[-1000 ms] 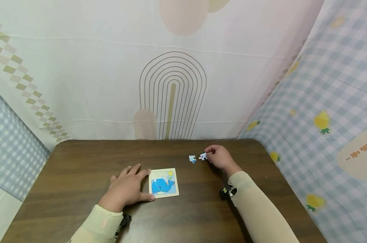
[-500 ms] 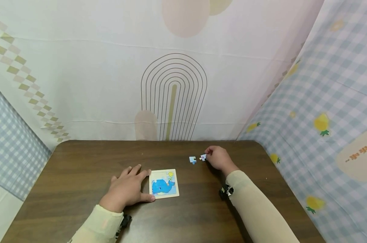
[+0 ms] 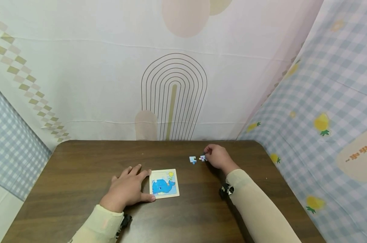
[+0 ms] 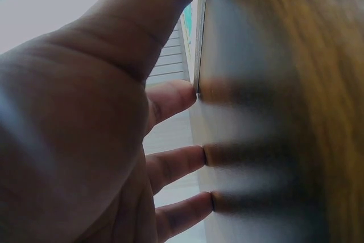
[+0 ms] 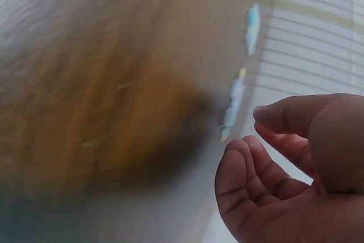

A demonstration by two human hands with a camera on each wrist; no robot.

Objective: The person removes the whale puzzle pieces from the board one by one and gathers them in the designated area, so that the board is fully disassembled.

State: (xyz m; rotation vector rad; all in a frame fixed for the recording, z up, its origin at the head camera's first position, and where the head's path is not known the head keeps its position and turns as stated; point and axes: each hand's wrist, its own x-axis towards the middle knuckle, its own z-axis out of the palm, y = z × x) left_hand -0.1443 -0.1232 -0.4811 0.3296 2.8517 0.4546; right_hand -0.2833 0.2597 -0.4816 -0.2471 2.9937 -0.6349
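A small square whale jigsaw puzzle (image 3: 163,184) in a pale frame lies on the table. My left hand (image 3: 125,187) rests beside it with fingers spread, the thumb at its near left corner and the index finger at its far left corner. In the left wrist view, the other fingertips (image 4: 196,200) touch the tabletop. My right hand (image 3: 218,157) is over the far right of the table. Just by its fingertips lies a puzzle piece (image 5: 232,109); a gap shows between thumb and fingers, with nothing held. A second pale blue puzzle piece (image 3: 192,159) lies to its left.
The dark wooden table (image 3: 183,219) reaches back to a patterned white cloth (image 3: 110,84). A checked blue cloth (image 3: 292,128) hangs along the right side, and another (image 3: 13,125) on the left. Both wrists carry black straps with cameras (image 3: 226,191).
My right thumb and fingers have lifted slightly off the right puzzle piece, which has shifted a little and lies flat. The left hand and framed puzzle stay put.
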